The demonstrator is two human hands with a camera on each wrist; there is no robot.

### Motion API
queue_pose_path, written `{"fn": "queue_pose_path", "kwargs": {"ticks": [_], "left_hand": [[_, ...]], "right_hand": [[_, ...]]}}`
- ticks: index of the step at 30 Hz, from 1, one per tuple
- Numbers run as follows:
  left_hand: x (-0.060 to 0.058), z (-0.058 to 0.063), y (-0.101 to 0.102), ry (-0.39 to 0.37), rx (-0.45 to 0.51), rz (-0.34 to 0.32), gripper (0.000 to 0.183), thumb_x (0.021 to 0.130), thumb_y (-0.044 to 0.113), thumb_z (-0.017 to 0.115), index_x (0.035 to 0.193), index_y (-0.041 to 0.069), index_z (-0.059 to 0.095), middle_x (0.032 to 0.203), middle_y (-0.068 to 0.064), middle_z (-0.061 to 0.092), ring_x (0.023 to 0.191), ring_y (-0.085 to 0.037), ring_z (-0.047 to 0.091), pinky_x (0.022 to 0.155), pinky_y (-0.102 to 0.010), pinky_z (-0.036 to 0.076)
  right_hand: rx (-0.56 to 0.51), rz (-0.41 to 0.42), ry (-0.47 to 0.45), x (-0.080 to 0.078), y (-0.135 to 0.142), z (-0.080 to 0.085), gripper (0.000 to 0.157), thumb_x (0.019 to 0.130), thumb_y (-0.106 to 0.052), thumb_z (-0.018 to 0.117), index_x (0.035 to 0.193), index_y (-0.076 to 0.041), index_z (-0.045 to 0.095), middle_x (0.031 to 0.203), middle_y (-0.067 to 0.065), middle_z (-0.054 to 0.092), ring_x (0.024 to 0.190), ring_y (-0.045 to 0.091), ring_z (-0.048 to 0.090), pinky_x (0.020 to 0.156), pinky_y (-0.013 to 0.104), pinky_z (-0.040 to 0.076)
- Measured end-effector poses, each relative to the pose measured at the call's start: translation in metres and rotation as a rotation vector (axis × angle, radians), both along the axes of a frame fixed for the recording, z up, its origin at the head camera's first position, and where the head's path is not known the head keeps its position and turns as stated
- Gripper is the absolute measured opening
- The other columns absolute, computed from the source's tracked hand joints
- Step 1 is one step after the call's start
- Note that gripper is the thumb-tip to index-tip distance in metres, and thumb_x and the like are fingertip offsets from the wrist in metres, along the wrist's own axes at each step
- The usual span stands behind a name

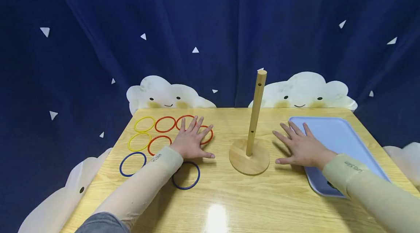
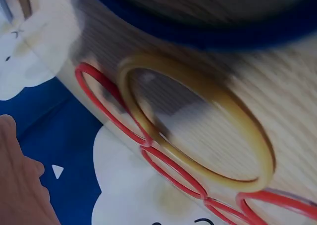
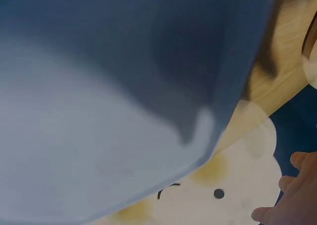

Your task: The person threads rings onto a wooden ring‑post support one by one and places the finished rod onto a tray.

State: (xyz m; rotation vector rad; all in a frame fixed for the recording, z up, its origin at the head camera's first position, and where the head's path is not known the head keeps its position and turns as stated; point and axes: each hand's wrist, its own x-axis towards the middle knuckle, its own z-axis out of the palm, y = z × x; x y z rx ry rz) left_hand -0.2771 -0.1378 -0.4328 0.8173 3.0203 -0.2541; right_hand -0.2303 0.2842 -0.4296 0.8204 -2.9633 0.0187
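My left hand (image 1: 191, 143) is spread with straight fingers above the right part of a group of rings. It overlaps a red ring (image 1: 212, 134) and hides parts of others; a blue ring (image 1: 185, 189) lies just below the wrist. In the left wrist view, a yellow ring (image 2: 218, 98) fills the middle and the hand (image 2: 22, 180) shows at the left edge. My right hand (image 1: 303, 149), fingers also spread, is over the left side of a light-blue tray (image 1: 338, 142). Between both hands stands an upright wooden peg (image 1: 256, 112) on a round base (image 1: 237, 154). Neither hand holds anything.
More yellow, red and blue rings lie flat at the table's left, among them another blue ring (image 1: 120, 167). The wooden table (image 1: 262, 204) ends at the back before a dark blue curtain (image 1: 203, 18) with white triangles and clouds.
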Motion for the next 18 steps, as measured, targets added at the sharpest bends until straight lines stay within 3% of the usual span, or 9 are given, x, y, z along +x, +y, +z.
{"fn": "queue_pose_path", "kwargs": {"ticks": [4, 11, 15, 18], "left_hand": [[0.011, 0.001, 0.004, 0.000, 0.034, -0.003, 0.116, 0.074, 0.096, 0.049, 0.166, 0.035, 0.016, 0.172, -0.012, -0.001, 0.157, -0.031, -0.009, 0.120, -0.067, -0.010], [0.036, 0.002, 0.023, -0.023, 0.076, -0.085, 0.113, 0.078, 0.093, 0.051, 0.167, 0.031, 0.017, 0.172, -0.015, 0.002, 0.157, -0.033, -0.006, 0.121, -0.065, -0.009], [0.041, -0.001, 0.026, -0.027, 0.082, -0.068, 0.112, 0.079, 0.091, 0.053, 0.167, 0.031, 0.017, 0.172, -0.014, 0.005, 0.157, -0.033, -0.004, 0.122, -0.064, -0.001], [0.044, -0.007, 0.021, -0.093, 0.141, -0.028, 0.111, 0.081, 0.089, 0.054, 0.167, 0.031, 0.015, 0.172, -0.015, 0.005, 0.157, -0.034, -0.002, 0.123, -0.063, 0.002]], "right_hand": [[-0.006, 0.016, -0.029, 0.002, -0.013, -0.004, 0.110, 0.082, -0.085, 0.058, 0.159, -0.010, 0.039, 0.163, 0.028, 0.027, 0.150, 0.051, 0.018, 0.114, 0.078, 0.008], [-0.055, 0.016, -0.076, 0.006, -0.032, -0.014, 0.116, 0.083, -0.083, 0.060, 0.158, 0.001, 0.035, 0.162, 0.029, 0.029, 0.149, 0.052, 0.020, 0.114, 0.076, 0.013], [-0.059, -0.001, -0.110, 0.006, -0.039, -0.019, 0.118, 0.083, -0.085, 0.057, 0.158, 0.003, 0.033, 0.162, 0.030, 0.028, 0.149, 0.052, 0.020, 0.113, 0.078, 0.014], [-0.046, -0.005, -0.141, 0.008, -0.045, -0.024, 0.120, 0.083, -0.087, 0.055, 0.158, 0.004, 0.032, 0.162, 0.031, 0.027, 0.148, 0.054, 0.021, 0.112, 0.079, 0.016]]}}
